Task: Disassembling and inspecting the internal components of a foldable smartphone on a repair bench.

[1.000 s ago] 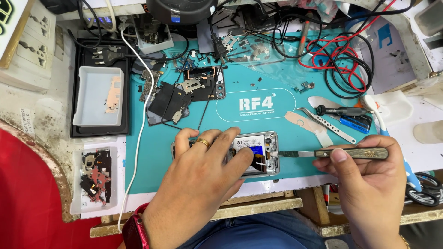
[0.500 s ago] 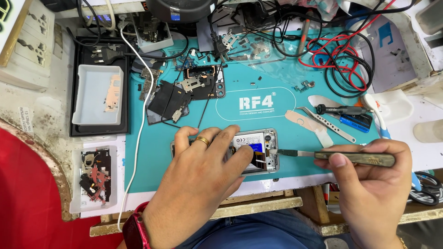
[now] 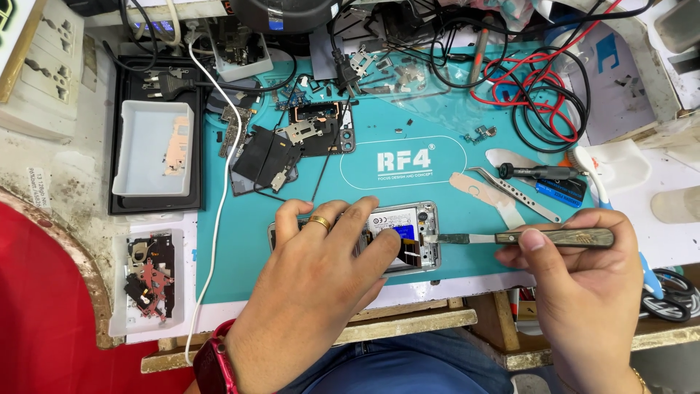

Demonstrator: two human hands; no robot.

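A: Head view, bench from above. We are pressing our left hand flat over an opened phone lying on the teal work mat, near its front edge. Back cover is already off; the board and a blue part are showing inside the frame.

B: Agreed. We are judging the teardown as partly done: loose shields and a black frame section are sitting further up the mat, well apart from the phone. Parts are still seated inside the body, so there is work left.

A: Right hand is gripping a wooden-handled flat blade tool, fingers closed round the handle, thumb on top. The blade is lying level, tip touching the phone's right edge.

B: Left hand is not closed on anything; we are spreading the fingers, ring finger banded, fingertips bearing down on the phone's middle. Wrist is coming in from below.

A: The two hands are apart, with the phone's right end between them. Tweezers are lying just beyond the tool, untouched. A white tray is sitting far left.

B: Whether the tip is under anything, we cannot tell.
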